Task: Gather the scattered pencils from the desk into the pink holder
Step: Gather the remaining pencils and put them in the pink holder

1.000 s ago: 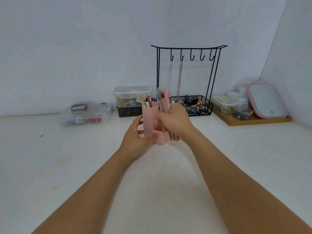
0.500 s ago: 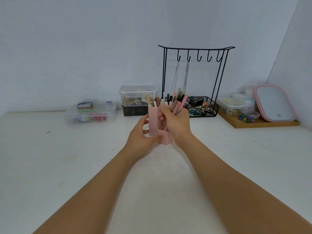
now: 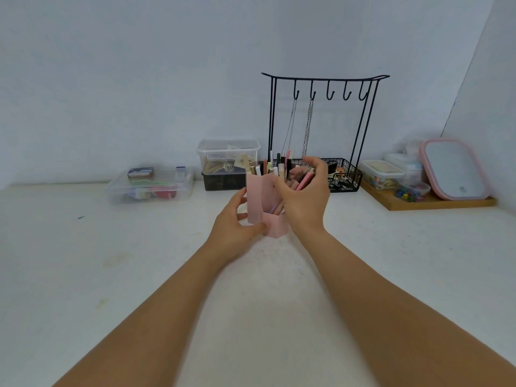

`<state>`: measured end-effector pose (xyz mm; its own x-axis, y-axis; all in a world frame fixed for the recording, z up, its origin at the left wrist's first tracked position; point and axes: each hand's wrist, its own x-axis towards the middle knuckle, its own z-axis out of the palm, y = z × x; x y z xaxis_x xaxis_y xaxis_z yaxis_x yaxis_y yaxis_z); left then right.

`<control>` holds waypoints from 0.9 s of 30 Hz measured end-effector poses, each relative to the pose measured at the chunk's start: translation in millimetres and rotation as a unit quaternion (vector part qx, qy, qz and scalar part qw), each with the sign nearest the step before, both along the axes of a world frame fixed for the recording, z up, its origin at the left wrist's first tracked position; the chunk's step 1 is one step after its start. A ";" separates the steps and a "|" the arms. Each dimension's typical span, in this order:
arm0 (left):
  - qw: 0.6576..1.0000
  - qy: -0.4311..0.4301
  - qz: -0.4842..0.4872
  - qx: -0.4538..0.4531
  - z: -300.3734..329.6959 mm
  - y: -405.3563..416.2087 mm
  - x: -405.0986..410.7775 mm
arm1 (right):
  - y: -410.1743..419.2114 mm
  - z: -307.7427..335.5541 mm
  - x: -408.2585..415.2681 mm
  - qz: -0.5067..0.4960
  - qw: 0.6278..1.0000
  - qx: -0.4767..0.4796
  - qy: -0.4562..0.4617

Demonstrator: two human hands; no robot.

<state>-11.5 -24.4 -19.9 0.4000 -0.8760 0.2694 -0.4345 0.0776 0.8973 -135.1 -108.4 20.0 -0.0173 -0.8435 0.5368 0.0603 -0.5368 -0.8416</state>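
Many pencils lowered into pink holder.
Holder is gripped by left hand; pencils are held looser now by right hand.

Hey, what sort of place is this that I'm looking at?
Probably a home desk or craft corner. A pink holder stuffed with pencils stands on the white desk, a black wire stand hung with chains sits behind it, and clear boxes of small supplies stand alongside.

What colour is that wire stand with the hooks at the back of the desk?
The wire stand is black, seen best in the head view.
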 end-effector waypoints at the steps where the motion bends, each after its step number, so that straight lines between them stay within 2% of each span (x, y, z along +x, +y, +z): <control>1: 1.000 -0.004 0.001 0.001 -0.1 0.1 0.2 | -1.7 -2.7 0.2 -0.001 1.000 0.001 -0.006; 5: 1.000 -0.023 -0.003 0.002 -1.6 0.2 0.2 | -9.2 -10.4 2.2 -0.043 0.999 -0.003 0.027; 7: 1.000 -0.030 -0.009 -0.003 -2.2 0.4 0.2 | -10.9 -13.1 3.1 -0.032 0.999 0.013 0.032; 11: 0.999 -0.050 0.009 -0.011 -4.7 -1.7 1.2 | -13.8 -24.0 0.3 0.128 0.984 0.121 0.033; 13: 0.997 -0.069 0.022 -0.003 -5.6 -2.9 1.1 | -18.7 -31.2 -6.2 0.234 0.956 0.141 0.104; 15: 0.996 -0.086 0.023 0.011 -5.1 -4.2 2.4 | -27.2 -37.7 -10.4 0.262 0.943 0.136 0.156; 21: 0.990 -0.109 -0.012 0.092 -4.2 -5.3 -3.2 | -36.8 -35.8 -10.8 0.170 0.969 0.139 0.112; 27: 0.987 -0.111 0.017 0.116 -3.1 -15.1 -1.4 | -59.5 -30.7 -16.8 0.154 0.968 0.162 0.114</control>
<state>-12.8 -39.5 -23.0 0.3836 -0.9116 0.1477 -0.6219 -0.1368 0.7710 -151.8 -167.9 -10.7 0.3494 -0.9146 0.2037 -0.0323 -0.2290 -0.9729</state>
